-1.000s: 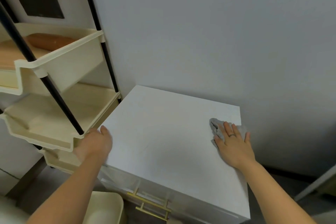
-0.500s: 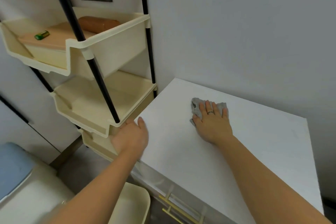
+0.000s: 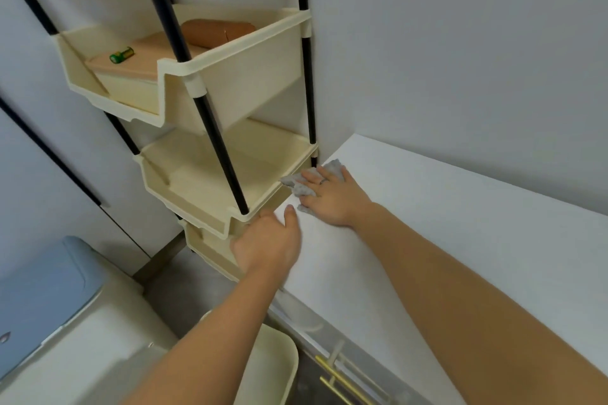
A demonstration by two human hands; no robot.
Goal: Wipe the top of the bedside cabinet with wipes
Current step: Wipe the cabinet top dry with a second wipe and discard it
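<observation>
The right hand (image 3: pixel 332 200) lies flat, fingers extended, pressing the grey wipe (image 3: pixel 297 186) onto the white top of the bedside cabinet (image 3: pixel 427 223), at the top's far left corner, centre of frame. The wipe overhangs the left edge slightly. The left hand (image 3: pixel 268 245) grasps that left edge just below, thumb on top. The cream shelf rack (image 3: pixel 237 82) stands directly beside the cabinet, upper left, holding a green battery (image 3: pixel 121 54).

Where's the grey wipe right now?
In the head view, the wipe lies under the flat right hand at the far left corner of the cabinet top, beside the cream shelf rack.
</observation>
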